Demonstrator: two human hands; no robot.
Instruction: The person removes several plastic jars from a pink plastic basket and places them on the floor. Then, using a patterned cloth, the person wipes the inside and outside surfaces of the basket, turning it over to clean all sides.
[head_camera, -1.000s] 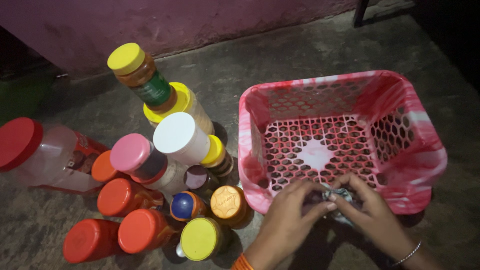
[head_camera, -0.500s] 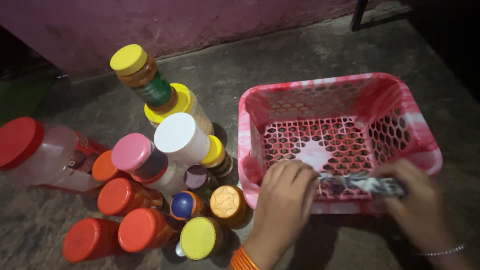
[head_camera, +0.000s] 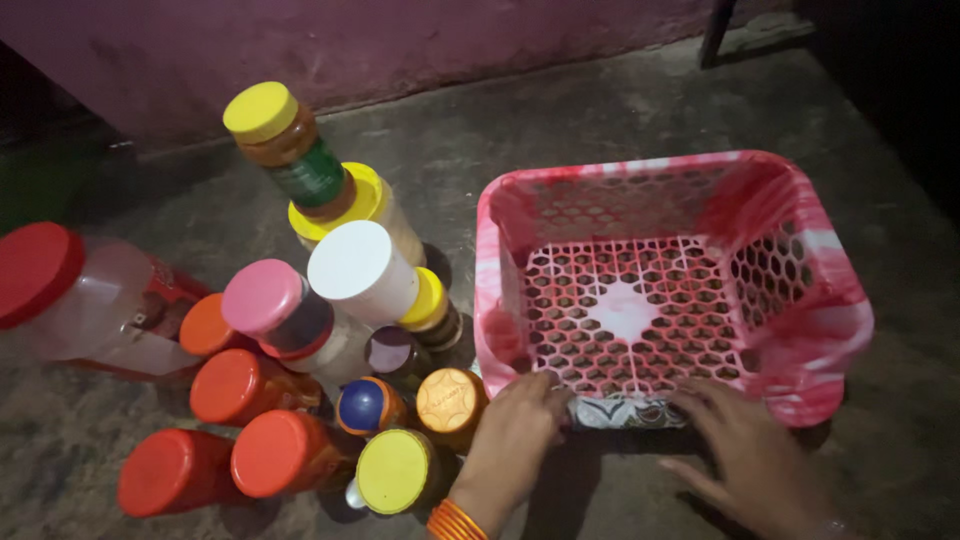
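Note:
A pink and red plastic basket (head_camera: 800, 250) with a perforated bottom stands empty on the floor. Along its near edge lies a patterned black-and-white strip of cloth (head_camera: 625, 412). My left hand (head_camera: 515, 435), with orange bangles at the wrist, has its fingers curled on the strip's left end, next to the basket's near left corner. My right hand (head_camera: 750, 460) rests with fingers spread at the strip's right end, its fingertips touching it just below the basket's rim.
Left of the basket stands a cluster of jars: yellow-lidded ones (head_camera: 262, 112), a white-lidded one (head_camera: 352, 262), a pink-lidded one (head_camera: 262, 298), several orange-lidded ones (head_camera: 272, 452), and a large clear jar with a red lid (head_camera: 38, 272). A purple wall (head_camera: 400, 40) runs behind.
The hands pulled the bunched cloth apart along the basket's near rim. It now lies lower against the front edge, and my right hand has opened over its end.

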